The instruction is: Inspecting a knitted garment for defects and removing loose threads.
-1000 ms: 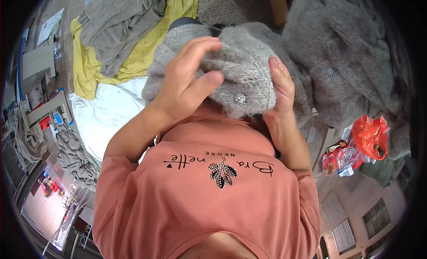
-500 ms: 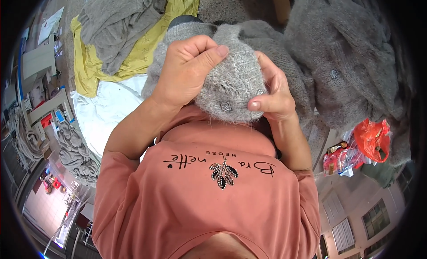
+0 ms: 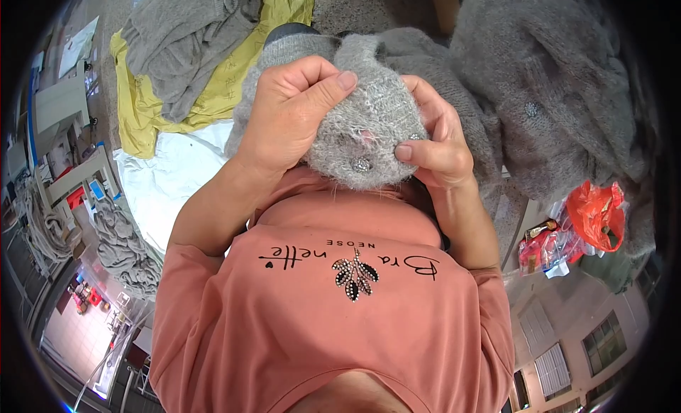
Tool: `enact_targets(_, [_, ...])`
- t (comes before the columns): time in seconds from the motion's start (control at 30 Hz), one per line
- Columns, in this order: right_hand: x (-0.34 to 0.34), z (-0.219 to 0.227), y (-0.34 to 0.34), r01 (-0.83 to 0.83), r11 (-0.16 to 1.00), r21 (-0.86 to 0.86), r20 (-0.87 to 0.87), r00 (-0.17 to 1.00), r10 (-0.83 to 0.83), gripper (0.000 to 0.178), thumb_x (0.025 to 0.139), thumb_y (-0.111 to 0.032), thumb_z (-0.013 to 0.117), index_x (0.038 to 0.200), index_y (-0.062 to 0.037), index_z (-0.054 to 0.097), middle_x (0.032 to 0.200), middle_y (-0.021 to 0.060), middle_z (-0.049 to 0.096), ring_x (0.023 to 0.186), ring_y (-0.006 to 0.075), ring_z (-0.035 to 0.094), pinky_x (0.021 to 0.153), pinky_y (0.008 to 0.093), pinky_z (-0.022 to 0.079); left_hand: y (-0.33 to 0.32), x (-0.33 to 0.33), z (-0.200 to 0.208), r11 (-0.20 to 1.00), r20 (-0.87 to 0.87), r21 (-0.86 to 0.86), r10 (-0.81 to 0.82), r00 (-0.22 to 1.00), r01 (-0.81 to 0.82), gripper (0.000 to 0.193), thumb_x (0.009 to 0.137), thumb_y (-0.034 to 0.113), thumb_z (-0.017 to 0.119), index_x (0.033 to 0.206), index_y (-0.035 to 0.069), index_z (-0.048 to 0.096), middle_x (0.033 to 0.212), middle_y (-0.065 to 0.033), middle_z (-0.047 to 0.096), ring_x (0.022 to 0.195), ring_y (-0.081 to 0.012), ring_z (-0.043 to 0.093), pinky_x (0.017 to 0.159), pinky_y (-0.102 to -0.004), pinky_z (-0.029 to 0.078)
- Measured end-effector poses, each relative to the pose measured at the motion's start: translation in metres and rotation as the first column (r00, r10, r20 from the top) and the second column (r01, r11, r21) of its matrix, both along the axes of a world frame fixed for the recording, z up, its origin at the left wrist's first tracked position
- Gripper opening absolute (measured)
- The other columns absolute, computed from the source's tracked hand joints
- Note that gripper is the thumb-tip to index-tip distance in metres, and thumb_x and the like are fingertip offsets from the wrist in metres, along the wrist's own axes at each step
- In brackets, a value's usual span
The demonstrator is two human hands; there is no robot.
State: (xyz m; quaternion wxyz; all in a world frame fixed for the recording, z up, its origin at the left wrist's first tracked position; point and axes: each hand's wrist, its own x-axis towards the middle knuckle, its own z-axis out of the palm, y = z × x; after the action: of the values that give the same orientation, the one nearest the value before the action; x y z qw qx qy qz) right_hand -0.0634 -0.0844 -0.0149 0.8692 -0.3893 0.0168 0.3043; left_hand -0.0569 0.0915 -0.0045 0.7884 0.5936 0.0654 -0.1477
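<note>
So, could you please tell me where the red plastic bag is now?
The red plastic bag is at the head view's right, just below the heaped grey knitwear.

Fuzzy matt knit [image 3: 386, 104] is held between the left hand [image 3: 287, 118] and the right hand [image 3: 445, 147], studded with a glittering ornament [image 3: 362, 164]; crinkled yellow sheeting [image 3: 138, 122] is seen leftward, a glossy plastic bag [image 3: 594, 208] rightward.

Grey knit [image 3: 379, 115], gripped, left hand [image 3: 292, 111], right hand [image 3: 448, 145]

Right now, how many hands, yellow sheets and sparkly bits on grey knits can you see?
Left hand plus right hand: 2
Yellow sheet: 1
Sparkly bits: 3, two on the held grey knit, one on the knit pile at right
Total: 6
</note>
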Motion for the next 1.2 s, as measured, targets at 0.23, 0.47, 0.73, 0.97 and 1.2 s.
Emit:
enact_targets(0.23, [0.000, 0.000, 0.000, 0.022, 0.997, 0.071, -0.086, 0.996, -0.016, 0.061, 0.055, -0.007, 0.059, 0.112, 0.0087, 0.041, 0.101, 0.0164, 0.055, 0.093, 0.0219, 0.056, 0.086, 0.0317, 0.043, -0.002, 0.001, -0.003, 0.999, -0.020, -0.032, -0.006, 1.000, 0.005, 0.013, 0.082, 0.009, 0.058, 0.074, -0.001, 0.059, 0.065, 0.0012, 0.057, 0.057, -0.0019, 0.046, 0.050, -0.0167, 0.037])
enact_targets(0.47, [0.002, -0.006, 0.002, 0.061, 0.979, 0.194, -0.137, 0.990, -0.035, 0.059, 0.058, -0.010, 0.057, 0.112, 0.0094, 0.040, 0.103, 0.0183, 0.054, 0.091, 0.0237, 0.057, 0.085, 0.0330, 0.044, -0.002, 0.002, -0.004, 0.998, -0.083, -0.052, -0.022, 0.996, 0.018, 0.013, 0.082, 0.009, 0.057, 0.075, -0.001, 0.060, 0.067, -0.0001, 0.058, 0.058, -0.0027, 0.048, 0.051, -0.0171, 0.039])
enact_targets(0.73, [0.000, -0.005, 0.002, 0.149, 0.976, 0.161, -0.171, 0.978, -0.122, 0.056, 0.060, -0.011, 0.052, 0.111, 0.0082, 0.041, 0.102, 0.0172, 0.054, 0.092, 0.0235, 0.056, 0.085, 0.0323, 0.044, -0.001, 0.004, 0.000, 0.984, -0.245, -0.171, -0.083, 0.966, 0.041, 0.016, 0.083, 0.013, 0.057, 0.076, -0.001, 0.061, 0.070, -0.0012, 0.060, 0.060, -0.0044, 0.051, 0.053, -0.0182, 0.042])
enact_targets(0.97, [0.001, -0.016, -0.002, 0.123, 0.991, 0.060, -0.136, 0.984, -0.114, 0.058, 0.063, -0.019, 0.060, 0.111, 0.0064, 0.040, 0.099, 0.0146, 0.055, 0.090, 0.0218, 0.056, 0.082, 0.0319, 0.044, 0.009, 0.002, 0.001, 0.911, -0.178, -0.203, -0.395, 0.901, 0.359, 0.018, 0.085, 0.016, 0.055, 0.085, -0.002, 0.061, 0.075, -0.0027, 0.061, 0.063, -0.0060, 0.054, 0.055, -0.0207, 0.045])
enact_targets(1.2, [-0.001, -0.013, 0.003, 0.327, 0.931, -0.162, 0.253, 0.926, -0.281, 0.084, 0.057, -0.023, 0.079, 0.120, 0.0035, 0.031, 0.106, 0.0132, 0.047, 0.101, 0.0198, 0.047, 0.088, 0.0304, 0.037, 0.009, 0.002, 0.004, 0.912, -0.385, -0.406, -0.234, 0.893, 0.064, 0.021, 0.086, 0.016, 0.052, 0.090, -0.004, 0.060, 0.082, -0.0088, 0.063, 0.070, -0.0122, 0.060, 0.062, -0.0249, 0.050])
